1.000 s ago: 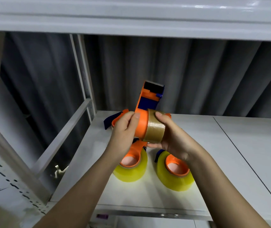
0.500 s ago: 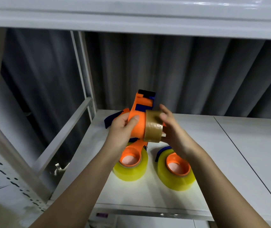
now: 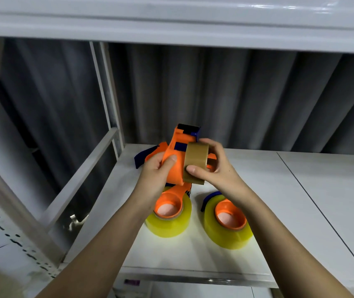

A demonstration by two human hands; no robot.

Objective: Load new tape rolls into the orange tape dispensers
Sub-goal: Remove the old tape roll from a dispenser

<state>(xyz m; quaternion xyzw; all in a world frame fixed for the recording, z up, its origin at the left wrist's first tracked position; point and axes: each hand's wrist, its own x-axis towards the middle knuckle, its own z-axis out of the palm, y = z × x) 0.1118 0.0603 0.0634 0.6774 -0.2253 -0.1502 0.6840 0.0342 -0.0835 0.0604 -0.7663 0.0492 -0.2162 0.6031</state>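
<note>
no readable text, labels or numbers on anything in view

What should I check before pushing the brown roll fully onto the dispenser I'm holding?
1. Left hand grips the orange tape dispenser: ok.
2. Right hand holds the brown tape roll by its rim, thumb in front, fingers over the top: ok.
3. Roll sits flat against the dispenser's side: ok.
4. Roll fully seated on the hub: cannot tell, the hub is hidden.
5. Loose tape end found and facing the cutter end: cannot tell.
6. The two yellow-roll dispensers, left one and right one, rest on the white shelf below the hands, apart from them: ok.
</note>
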